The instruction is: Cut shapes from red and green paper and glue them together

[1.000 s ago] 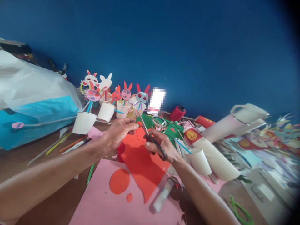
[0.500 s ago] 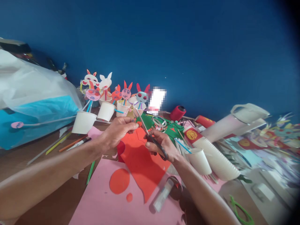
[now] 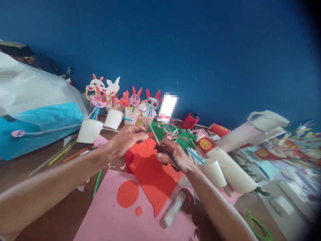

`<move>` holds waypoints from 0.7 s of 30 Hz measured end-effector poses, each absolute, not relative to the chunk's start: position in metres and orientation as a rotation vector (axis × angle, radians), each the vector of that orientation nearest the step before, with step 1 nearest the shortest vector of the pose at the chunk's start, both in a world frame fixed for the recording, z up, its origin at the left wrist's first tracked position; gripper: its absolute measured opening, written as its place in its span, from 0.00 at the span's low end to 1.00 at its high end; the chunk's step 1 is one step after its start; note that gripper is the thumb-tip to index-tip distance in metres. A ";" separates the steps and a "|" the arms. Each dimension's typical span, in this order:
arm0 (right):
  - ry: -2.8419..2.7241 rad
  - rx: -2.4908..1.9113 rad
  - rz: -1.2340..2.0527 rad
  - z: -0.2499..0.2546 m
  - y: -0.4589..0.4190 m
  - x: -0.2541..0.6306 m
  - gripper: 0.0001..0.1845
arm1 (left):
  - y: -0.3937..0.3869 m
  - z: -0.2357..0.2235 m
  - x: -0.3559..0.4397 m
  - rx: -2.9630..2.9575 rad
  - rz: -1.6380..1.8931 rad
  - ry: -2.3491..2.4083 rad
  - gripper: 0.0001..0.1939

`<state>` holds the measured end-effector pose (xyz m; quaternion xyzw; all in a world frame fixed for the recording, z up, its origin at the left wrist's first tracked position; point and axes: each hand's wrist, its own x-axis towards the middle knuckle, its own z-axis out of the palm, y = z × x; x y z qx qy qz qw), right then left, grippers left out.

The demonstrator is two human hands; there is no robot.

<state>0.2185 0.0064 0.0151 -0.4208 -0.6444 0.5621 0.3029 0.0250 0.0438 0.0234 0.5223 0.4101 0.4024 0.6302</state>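
Observation:
My left hand [image 3: 130,140] pinches a small orange-red paper piece [image 3: 149,135] between thumb and fingertips. Wrapped in my right hand [image 3: 174,154] are scissors [image 3: 167,156] with dark handles, their blades pointing up and away, slightly apart, beside the small piece. Below both hands a larger orange-red paper sheet [image 3: 154,174] lies over a pink sheet [image 3: 100,207]. On the pink sheet rest a large orange-red paper circle [image 3: 128,194] and a smaller one [image 3: 138,211]. A glue stick [image 3: 175,210] lies to their right.
Paper cups [image 3: 90,131] with rabbit-faced straws stand at the back left. Stacked cups [image 3: 228,167], a cup with a blue straw [image 3: 213,171] and a pitcher [image 3: 253,130] are on the right. A plastic bag [image 3: 37,87] fills the left; green-handled scissors [image 3: 258,226] lie front right.
The scissor blades are a little further apart near the small paper piece. Both hands stay almost in place, and the things on the table have not moved.

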 end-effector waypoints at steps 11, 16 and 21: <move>-1.725 -1.150 1.508 0.018 0.006 0.220 0.18 | 0.043 0.029 0.025 1.189 0.912 1.023 0.02; -1.712 -1.150 1.528 0.018 0.006 0.220 0.19 | 0.043 0.032 0.024 1.201 0.887 1.035 0.03; -1.781 -1.130 1.510 0.019 0.007 0.223 0.20 | 0.044 0.030 0.022 1.266 0.866 1.012 0.03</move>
